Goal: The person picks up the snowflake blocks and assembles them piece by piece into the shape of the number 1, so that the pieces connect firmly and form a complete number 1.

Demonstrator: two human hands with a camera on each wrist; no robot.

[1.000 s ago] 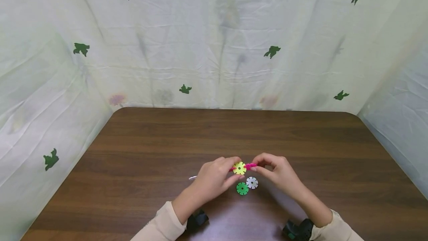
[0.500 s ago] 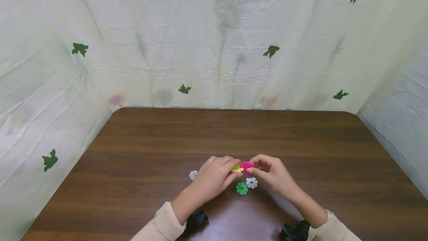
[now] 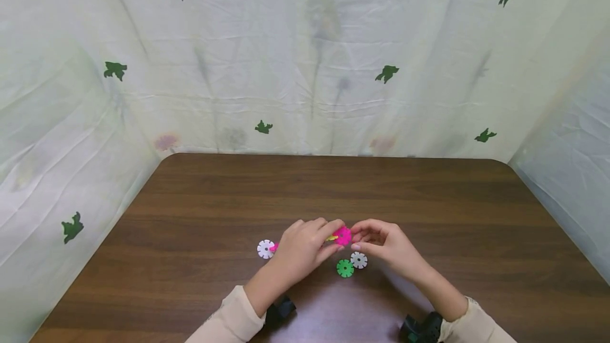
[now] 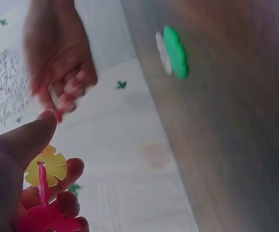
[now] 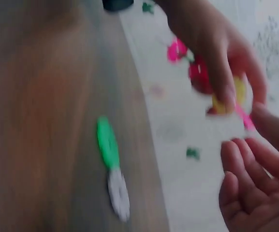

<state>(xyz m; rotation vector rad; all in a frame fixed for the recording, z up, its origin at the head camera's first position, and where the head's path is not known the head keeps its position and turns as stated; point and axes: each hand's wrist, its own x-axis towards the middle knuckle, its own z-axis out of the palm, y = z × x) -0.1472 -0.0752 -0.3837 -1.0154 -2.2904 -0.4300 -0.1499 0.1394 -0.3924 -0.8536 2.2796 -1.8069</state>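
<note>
My left hand (image 3: 305,242) grips a chain of notched plastic discs, partly hidden behind its fingers. At the chain's right end a pink disc (image 3: 343,235) shows face-on beside the yellow disc (image 4: 47,166). A white disc (image 3: 265,249) joined to a pink piece sticks out on the left of the hand. In the right wrist view a red disc (image 5: 199,75) shows within the chain. My right hand (image 3: 388,242) is just right of the pink end disc, thumb and fingers apart, with nothing seen between them. Below the hands lie a green disc (image 3: 345,268) and a white disc (image 3: 359,260), side by side.
Everything is above a brown wooden table (image 3: 214,189). Its far edge meets a pale curtain (image 3: 286,68) printed with green birds and leaves. Black wrist devices show at both wrists, the right one (image 3: 421,327) near the table's front.
The chain has turned, so the pink end disc faces up and the yellow one lies edge-on. The white disc at the left end shows more. The right hand no longer pinches the pink disc.
</note>
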